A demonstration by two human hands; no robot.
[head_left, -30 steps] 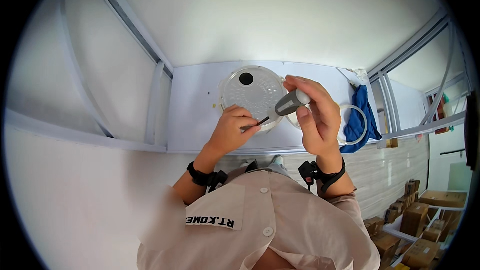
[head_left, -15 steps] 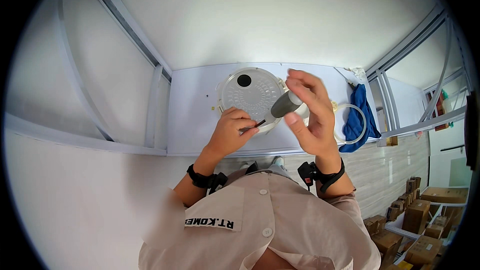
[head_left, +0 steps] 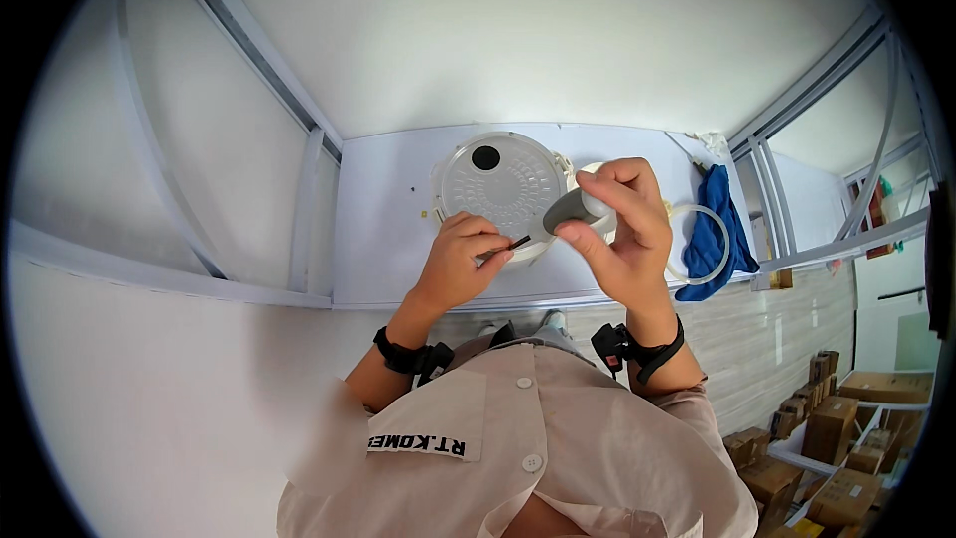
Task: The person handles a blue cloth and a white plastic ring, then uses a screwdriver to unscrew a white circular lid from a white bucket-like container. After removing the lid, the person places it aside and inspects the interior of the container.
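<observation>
Gripping a grey-handled screwdriver (head_left: 570,211) at frame centre, over the round white perforated lid (head_left: 498,187) on the white table (head_left: 378,209).
Your right hand (head_left: 622,239) is closed round the handle; your left hand (head_left: 463,264) pinches the dark shaft tip. Risk: a twist could slip the tip from those fingers and jab them, or drop the tool onto the lid.

You wear a white name label (head_left: 418,444) with dark letters on your shirt. Brown cardboard boxes (head_left: 832,438) sit stacked down at your right.
</observation>
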